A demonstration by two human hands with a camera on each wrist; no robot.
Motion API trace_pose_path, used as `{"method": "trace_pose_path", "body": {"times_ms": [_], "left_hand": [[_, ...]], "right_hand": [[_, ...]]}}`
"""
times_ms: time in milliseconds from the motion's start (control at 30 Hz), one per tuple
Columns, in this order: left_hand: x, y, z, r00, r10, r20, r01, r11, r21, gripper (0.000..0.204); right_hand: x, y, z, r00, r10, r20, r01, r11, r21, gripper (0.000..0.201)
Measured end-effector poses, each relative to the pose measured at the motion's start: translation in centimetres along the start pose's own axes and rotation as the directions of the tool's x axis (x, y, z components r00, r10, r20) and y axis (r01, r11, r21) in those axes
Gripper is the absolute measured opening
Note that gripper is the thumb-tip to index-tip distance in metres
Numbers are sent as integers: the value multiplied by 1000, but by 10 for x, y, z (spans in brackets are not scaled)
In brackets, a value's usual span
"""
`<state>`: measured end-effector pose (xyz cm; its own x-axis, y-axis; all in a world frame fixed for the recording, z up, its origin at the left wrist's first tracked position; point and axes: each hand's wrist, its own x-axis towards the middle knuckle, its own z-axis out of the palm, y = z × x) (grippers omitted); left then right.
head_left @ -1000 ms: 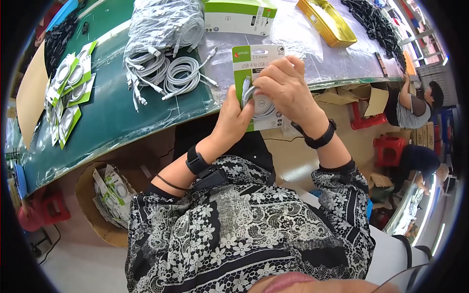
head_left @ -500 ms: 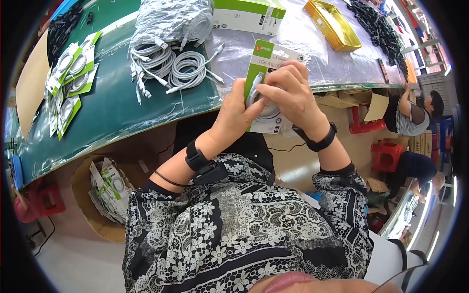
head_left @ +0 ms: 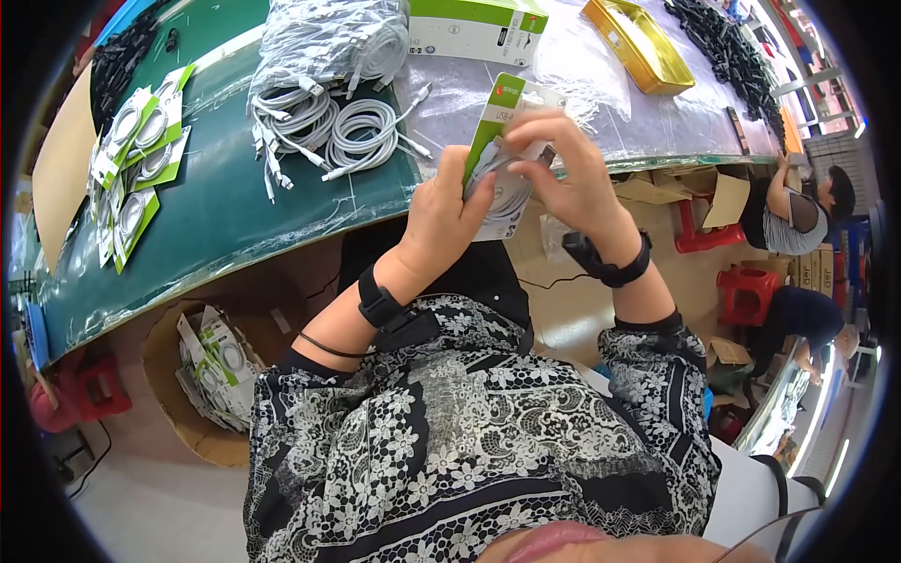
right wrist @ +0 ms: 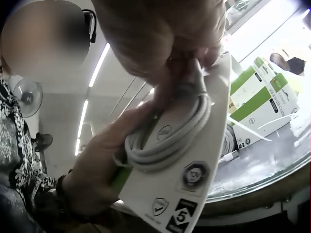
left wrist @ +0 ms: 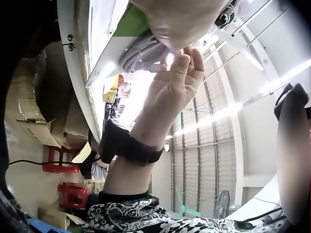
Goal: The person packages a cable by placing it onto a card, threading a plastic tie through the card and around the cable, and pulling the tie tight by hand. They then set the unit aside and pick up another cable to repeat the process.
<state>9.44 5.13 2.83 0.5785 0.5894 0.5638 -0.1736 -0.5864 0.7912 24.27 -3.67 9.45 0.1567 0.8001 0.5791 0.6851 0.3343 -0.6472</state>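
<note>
My left hand [head_left: 436, 206] grips the left edge of a green and white packaging card [head_left: 485, 131], its thumb lying over a coiled grey-white USB cable [head_left: 510, 202]. The card stands tilted in front of me, near the table's front edge. At the card's upper right, my right hand [head_left: 580, 178] pinches the cable's end between thumb and fingers; a connector shows beside the fingertips. In the right wrist view the cable's loops [right wrist: 165, 158] lie against the card's printed face [right wrist: 150, 194], while the fingers hide the cable's upper end.
On the green table [head_left: 282, 225] lie coiled loose cables [head_left: 361, 141], a plastic-wrapped cable bundle [head_left: 328, 42] and several carded cables [head_left: 122, 174]. Behind are a green-white box [head_left: 465, 38], a gold tin [head_left: 671, 80] and black parts [head_left: 741, 75]. A carton [head_left: 169, 403] of carded cables stands below left.
The card has turned more edge-on and tilted. My right fingers have shifted from over the card's middle to its upper right, where a connector now shows. My left hand keeps its grip.
</note>
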Motion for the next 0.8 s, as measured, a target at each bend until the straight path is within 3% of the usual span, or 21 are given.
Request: {"method": "trace_pose_path", "body": {"times_ms": [33,67,133,300,400,467,567,667,700,767,800], "left_hand": [[0,1,-1,999,-17,28,17,1000,-5,28],[0,1,-3,998,-32,55,32,999,-7,28],[-3,2,-5,994,-53,96,55,998,-10,28],[-10,3,-4,988,-43,152,42,999,6,26],[-9,3,-4,990,-26,141,25,1000,5,24],[-9,3,-6,980,-95,175,90,995,36,22],[-1,-5,-8,974,-152,167,159,987,-26,20],[3,-13,-15,974,-198,115,215,962,-169,18],[5,-12,-19,965,-234,120,259,926,-277,17],[7,-9,-21,944,-298,140,328,816,-475,15],[8,-9,-21,944,-292,154,330,820,-468,15]], "right_hand": [[5,0,-5,1000,-3,4,3,1000,-1,21],[9,3,-11,986,-136,98,150,976,-156,19],[15,4,-18,891,-319,322,434,807,-402,17],[23,-3,-21,854,-306,421,459,824,-333,17],[26,-9,-19,839,-184,512,396,851,-344,18],[24,-8,-9,849,-163,503,385,843,-375,19],[26,-1,-8,869,-116,480,352,827,-438,23],[30,10,-24,957,-278,79,281,832,-478,30],[27,10,-30,959,-276,67,274,831,-484,30],[15,7,-45,997,5,-80,-32,942,-333,35],[9,5,-48,978,160,-137,-189,954,-233,38]]}}
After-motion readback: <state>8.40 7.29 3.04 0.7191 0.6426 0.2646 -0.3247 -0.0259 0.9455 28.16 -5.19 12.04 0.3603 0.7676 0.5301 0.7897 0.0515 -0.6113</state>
